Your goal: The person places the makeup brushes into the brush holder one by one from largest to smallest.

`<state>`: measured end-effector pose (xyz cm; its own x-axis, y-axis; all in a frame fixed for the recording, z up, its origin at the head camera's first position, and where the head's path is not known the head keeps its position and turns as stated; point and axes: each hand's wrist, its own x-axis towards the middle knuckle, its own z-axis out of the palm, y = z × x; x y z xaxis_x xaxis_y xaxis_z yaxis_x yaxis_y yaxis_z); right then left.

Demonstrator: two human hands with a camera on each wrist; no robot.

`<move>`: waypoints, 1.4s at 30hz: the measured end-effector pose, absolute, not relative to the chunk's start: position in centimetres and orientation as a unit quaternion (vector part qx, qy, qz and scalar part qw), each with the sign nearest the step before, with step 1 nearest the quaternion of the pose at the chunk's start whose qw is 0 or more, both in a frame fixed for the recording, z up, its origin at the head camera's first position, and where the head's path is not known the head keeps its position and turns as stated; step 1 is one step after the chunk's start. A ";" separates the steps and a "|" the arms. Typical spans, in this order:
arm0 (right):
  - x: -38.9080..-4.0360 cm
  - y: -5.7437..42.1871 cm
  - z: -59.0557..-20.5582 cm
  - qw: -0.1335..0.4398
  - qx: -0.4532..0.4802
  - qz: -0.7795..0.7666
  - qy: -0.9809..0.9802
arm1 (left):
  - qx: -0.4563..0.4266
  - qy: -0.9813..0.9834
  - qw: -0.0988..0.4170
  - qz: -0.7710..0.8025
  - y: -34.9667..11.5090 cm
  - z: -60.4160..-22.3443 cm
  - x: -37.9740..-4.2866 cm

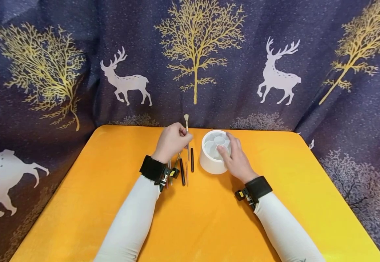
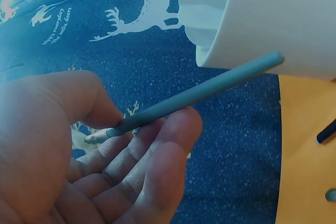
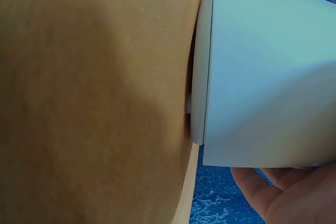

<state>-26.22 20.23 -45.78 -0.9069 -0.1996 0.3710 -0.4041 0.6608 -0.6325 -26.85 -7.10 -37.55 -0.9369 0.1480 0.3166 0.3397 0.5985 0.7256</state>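
Left hand [image 1: 172, 142]: fingers pinch brush [image 2: 202, 93] mid-length
Brush: slim smooth handle, pale bristles beyond fingers, far side
Right hand [image 1: 240, 163]: fingers grip white cylindrical organizer [image 1: 212, 166] from right

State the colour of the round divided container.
The container is white, shown best in the head view.

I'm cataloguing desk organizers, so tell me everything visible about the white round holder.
The white holder is a smooth, plastic-looking cylinder, open on top. Walls inside split it into compartments around a round central cup; those visible look empty. A thin seam sets off a base disc below. It stands upright on the orange table, and the right hand grips its side, thumb at the opening.
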 end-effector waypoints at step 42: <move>-26.2 20.2 -45.7 0.139 0.168 0.367 -0.905 | -0.154 -0.819 0.266 -0.484 -4.3 -37.9 -27.7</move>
<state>-26.16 20.18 -45.66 -0.9050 -0.2022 0.3744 -0.4058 0.6748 -0.6164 -27.69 -4.26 -37.89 -0.8108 -0.0048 0.5852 0.5105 0.4831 0.7113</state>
